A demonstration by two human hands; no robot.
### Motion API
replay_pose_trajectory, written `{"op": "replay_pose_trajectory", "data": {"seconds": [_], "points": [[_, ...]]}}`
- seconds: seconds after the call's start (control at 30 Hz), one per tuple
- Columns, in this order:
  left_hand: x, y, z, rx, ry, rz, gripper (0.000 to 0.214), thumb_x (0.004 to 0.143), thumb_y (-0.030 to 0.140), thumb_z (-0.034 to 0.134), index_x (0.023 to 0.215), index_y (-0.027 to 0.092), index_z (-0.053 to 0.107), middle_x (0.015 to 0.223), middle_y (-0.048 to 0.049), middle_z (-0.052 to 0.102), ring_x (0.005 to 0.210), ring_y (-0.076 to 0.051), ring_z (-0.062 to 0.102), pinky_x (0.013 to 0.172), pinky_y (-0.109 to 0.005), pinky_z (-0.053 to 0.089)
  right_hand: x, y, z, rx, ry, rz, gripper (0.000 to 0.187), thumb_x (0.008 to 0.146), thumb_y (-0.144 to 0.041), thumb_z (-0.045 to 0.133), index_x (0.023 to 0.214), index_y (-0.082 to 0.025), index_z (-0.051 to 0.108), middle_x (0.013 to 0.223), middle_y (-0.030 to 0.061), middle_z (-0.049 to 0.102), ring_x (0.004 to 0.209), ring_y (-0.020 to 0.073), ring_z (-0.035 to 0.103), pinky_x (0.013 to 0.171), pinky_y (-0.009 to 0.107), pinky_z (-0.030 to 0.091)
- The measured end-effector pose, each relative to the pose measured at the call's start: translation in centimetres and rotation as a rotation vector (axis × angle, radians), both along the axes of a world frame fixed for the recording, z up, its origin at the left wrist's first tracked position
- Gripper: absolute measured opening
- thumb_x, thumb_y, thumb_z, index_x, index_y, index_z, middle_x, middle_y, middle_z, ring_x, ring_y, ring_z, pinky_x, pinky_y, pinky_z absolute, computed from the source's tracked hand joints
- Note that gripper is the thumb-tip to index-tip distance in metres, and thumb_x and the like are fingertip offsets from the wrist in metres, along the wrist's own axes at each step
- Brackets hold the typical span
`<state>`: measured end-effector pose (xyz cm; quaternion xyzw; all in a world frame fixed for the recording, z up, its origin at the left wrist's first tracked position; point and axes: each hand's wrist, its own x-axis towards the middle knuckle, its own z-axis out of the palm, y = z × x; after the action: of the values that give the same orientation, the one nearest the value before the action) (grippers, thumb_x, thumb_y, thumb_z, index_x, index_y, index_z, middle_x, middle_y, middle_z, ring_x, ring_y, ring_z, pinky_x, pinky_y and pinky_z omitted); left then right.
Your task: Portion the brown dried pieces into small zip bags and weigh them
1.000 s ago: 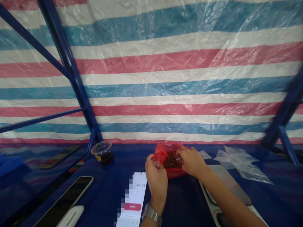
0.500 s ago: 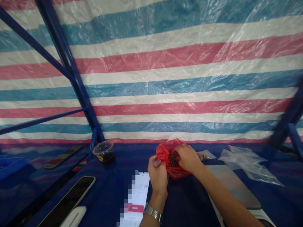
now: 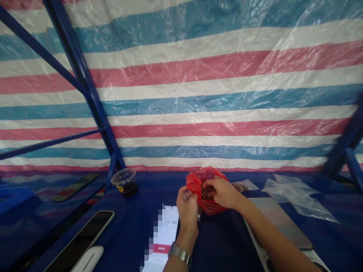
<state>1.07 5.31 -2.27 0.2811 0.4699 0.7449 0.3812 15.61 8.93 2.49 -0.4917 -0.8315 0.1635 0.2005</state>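
A red plastic bag (image 3: 214,207) stands with its mouth open on the dark blue table, small brown pieces (image 3: 206,192) heaped inside. My left hand (image 3: 187,207), with a metal-band watch (image 3: 180,254) at the wrist, is closed at the bag's left edge. A bit of clear plastic bag (image 3: 187,194) pokes out between its thumb and fingers. Reaching in from the right, my right hand (image 3: 225,192) has its fingers curled in a pinch among the brown pieces. Its fingertips are partly hidden, and the pieces are too small to name.
A filled clear bag (image 3: 244,186) lies behind my right hand, and flat clear bags (image 3: 297,194) are further right. A grey flat device (image 3: 280,223) lies under my right forearm. Leftward are a lit phone (image 3: 166,234), a dark phone (image 3: 82,238), a white case (image 3: 89,260) and a lidded cup (image 3: 124,183).
My right hand has shifted slightly left and down within the red bag, its fingers still among the brown pieces. The left hand and the bag have moved a little left.
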Motion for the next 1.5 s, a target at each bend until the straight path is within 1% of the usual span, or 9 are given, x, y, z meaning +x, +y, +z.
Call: {"op": "replay_pose_trajectory", "data": {"seconds": [0.1, 0.2, 0.33, 0.53, 0.67, 0.8, 0.97, 1.17, 1.5], "points": [[-0.2, 0.0, 0.0, -0.01, 0.077, -0.039, 0.028, 0.063, 0.01, 0.064, 0.088, 0.019, 0.068, 0.074, 0.002, 0.069, 0.066, -0.016, 0.066, 0.06, -0.025, 0.049, 0.1, 0.2, -0.3, -0.052, 0.092, 0.049, 0.04, 0.077, 0.0, 0.064, 0.109, -0.017, 0.08, 0.109, 0.0105, 0.082, 0.106, 0.0265, 0.073, 0.097, 0.037, 0.052], [-0.6, 0.2, -0.3, 0.015, 0.155, -0.068, 0.037, 0.067, 0.009, 0.068, 0.102, 0.021, 0.065, 0.08, 0.0026, 0.071, 0.07, -0.015, 0.068, 0.067, -0.026, 0.053, 0.4, 0.5, -0.3, -0.147, 0.215, 0.11, 0.038, 0.079, -0.001, 0.059, 0.108, -0.018, 0.077, 0.109, 0.0079, 0.083, 0.101, 0.0225, 0.077, 0.093, 0.033, 0.057], [-0.9, 0.2, -0.7, 0.062, 0.258, -0.078, 0.047, 0.073, 0.016, 0.075, 0.118, 0.022, 0.059, 0.078, 0.0054, 0.065, 0.068, -0.015, 0.066, 0.07, -0.028, 0.053, 1.5, 1.0, 0.3, -0.233, 0.362, 0.149, 0.034, 0.081, -0.006, 0.056, 0.108, -0.018, 0.072, 0.11, 0.0085, 0.083, 0.104, 0.0225, 0.078, 0.094, 0.036, 0.06], [-0.7, -1.0, -0.4, 0.082, 0.502, 0.025, 0.049, 0.079, 0.022, 0.077, 0.126, 0.025, 0.065, 0.085, 0.0011, 0.062, 0.09, -0.025, 0.061, 0.094, -0.042, 0.047, 3.8, 0.5, 2.7, -0.282, 0.465, 0.195, 0.03, 0.086, -0.021, 0.063, 0.116, -0.019, 0.07, 0.117, 0.0096, 0.081, 0.111, 0.0246, 0.076, 0.103, 0.042, 0.056], [-0.5, -1.6, -0.3, 0.008, 0.767, 0.058, 0.043, 0.09, 0.023, 0.067, 0.132, 0.027, 0.063, 0.095, -0.0041, 0.065, 0.096, -0.029, 0.06, 0.096, -0.045, 0.044, 3.4, -1.2, 4.7, -0.302, 0.455, 0.251, 0.028, 0.09, -0.023, 0.063, 0.116, -0.02, 0.072, 0.116, 0.0077, 0.081, 0.11, 0.0228, 0.075, 0.103, 0.04, 0.056], [-0.5, -1.8, -0.2, -0.021, 0.81, 0.053, 0.038, 0.089, 0.021, 0.066, 0.128, 0.026, 0.067, 0.1, -0.0063, 0.064, 0.097, -0.028, 0.06, 0.095, -0.043, 0.046, 1.6, -2.7, 5.6, -0.247, 0.393, 0.277, 0.023, 0.091, -0.019, 0.063, 0.112, -0.022, 0.074, 0.109, 0.0044, 0.081, 0.102, 0.0207, 0.075, 0.096, 0.036, 0.057], [-0.3, -2.1, 0.0, 0.011, 0.857, 0.027, 0.04, 0.089, 0.014, 0.064, 0.127, 0.027, 0.066, 0.108, -0.0079, 0.065, 0.102, -0.029, 0.059, 0.097, -0.043, 0.046, -0.1, -3.3, 5.5, -0.044, 0.18, 0.232, 0.016, 0.088, -0.012, 0.064, 0.093, -0.022, 0.076, 0.091, 0.0018, 0.078, 0.084, 0.019, 0.071, 0.081, 0.031, 0.052], [-0.4, -2.3, 0.2, 0.012, 0.892, -0.029, 0.048, 0.09, 0.009, 0.061, 0.135, 0.026, 0.062, 0.11, -0.0096, 0.065, 0.106, -0.03, 0.059, 0.097, -0.042, 0.046, -1.0, -4.5, 6.5, 0.108, 0.079, 0.253, 0.029, 0.085, -0.005, 0.065, 0.101, -0.025, 0.078, 0.108, 0.0042, 0.071, 0.105, 0.0222, 0.066, 0.097, 0.033, 0.049], [-0.5, -2.3, 0.3, -0.009, 0.792, -0.063, 0.049, 0.09, 0.01, 0.063, 0.136, 0.025, 0.061, 0.112, -0.0091, 0.063, 0.108, -0.03, 0.06, 0.098, -0.042, 0.048, -2.1, -5.6, 7.3, 0.082, 0.049, 0.236, 0.039, 0.08, 0.005, 0.056, 0.095, -0.024, 0.077, 0.108, 0.0044, 0.065, 0.105, 0.0211, 0.063, 0.099, 0.032, 0.049]]}}
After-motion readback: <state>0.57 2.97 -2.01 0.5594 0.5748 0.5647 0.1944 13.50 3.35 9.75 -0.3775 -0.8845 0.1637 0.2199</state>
